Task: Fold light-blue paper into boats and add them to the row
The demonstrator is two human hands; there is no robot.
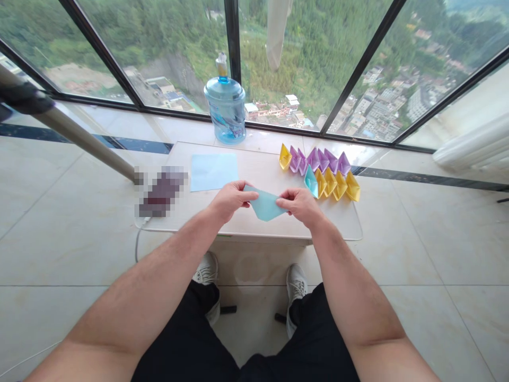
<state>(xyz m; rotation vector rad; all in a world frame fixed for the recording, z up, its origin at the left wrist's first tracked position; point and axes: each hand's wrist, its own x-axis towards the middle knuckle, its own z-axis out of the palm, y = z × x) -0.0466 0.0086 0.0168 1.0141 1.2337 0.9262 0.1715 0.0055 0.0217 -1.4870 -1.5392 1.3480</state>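
Note:
A partly folded piece of light blue paper (265, 206) is stretched between my two hands, over the front part of the low table (242, 227). My left hand (230, 200) pinches its left corner between thumb and fingers. At the opposite corner, my right hand (303, 206) is closed on the paper in the same way. Flat sheets of light blue paper (213, 171) lie behind my left hand. Just beyond my right hand stands a blue-green paper boat (311, 182), with several yellow paper boats (339, 187) to its right and purple paper boats (317, 159) in a row behind.
A large blue water bottle (226, 111) stands behind the table by the window (310, 63). A blurred-out dark object (162, 192) with a white cable lies at the table's left end. A slanting pole (91, 140) comes in from the left.

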